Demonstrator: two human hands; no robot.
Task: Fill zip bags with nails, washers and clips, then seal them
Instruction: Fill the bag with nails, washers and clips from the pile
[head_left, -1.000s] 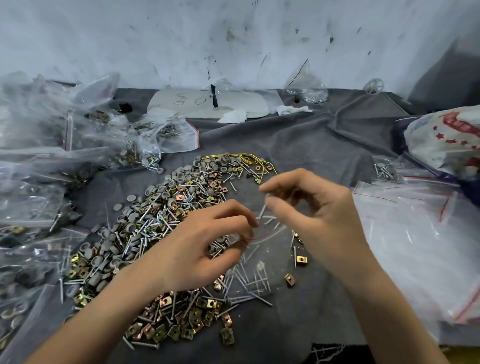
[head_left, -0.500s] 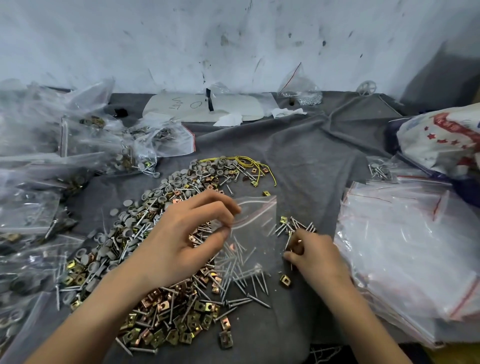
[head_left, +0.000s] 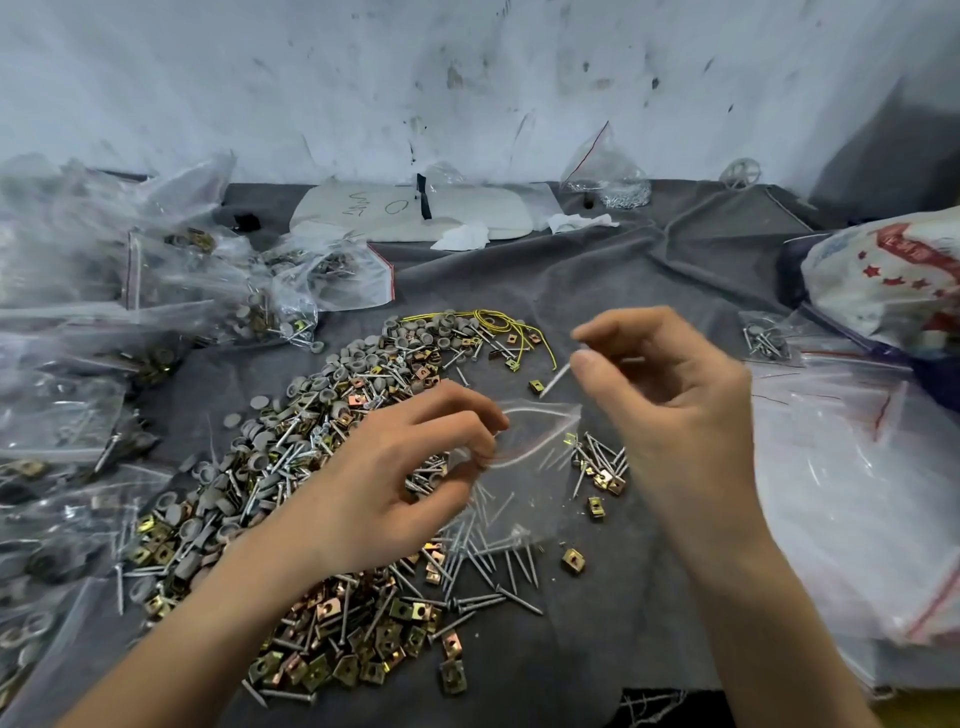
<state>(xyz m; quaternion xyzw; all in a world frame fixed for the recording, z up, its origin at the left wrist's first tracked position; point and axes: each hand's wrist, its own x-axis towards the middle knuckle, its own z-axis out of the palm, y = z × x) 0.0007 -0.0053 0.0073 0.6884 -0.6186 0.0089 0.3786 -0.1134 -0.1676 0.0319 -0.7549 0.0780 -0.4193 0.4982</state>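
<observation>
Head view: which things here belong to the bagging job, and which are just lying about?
In the job: zip bag in left hand; nail pinched by right hand; loose nails, washers, clips; empty bags; filled bags.
Lying about: white board, tissue, yellow cord, printed sack.

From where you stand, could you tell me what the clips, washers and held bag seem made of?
Clips: likely plated steel, shiny yellow and copper tints. Washers: probably matte grey plastic or rubber. Bag: thin clear plastic, glossy, creased, see-through.

Clear red-lined zip bag amid nails, grey washers, brass clips.
</observation>
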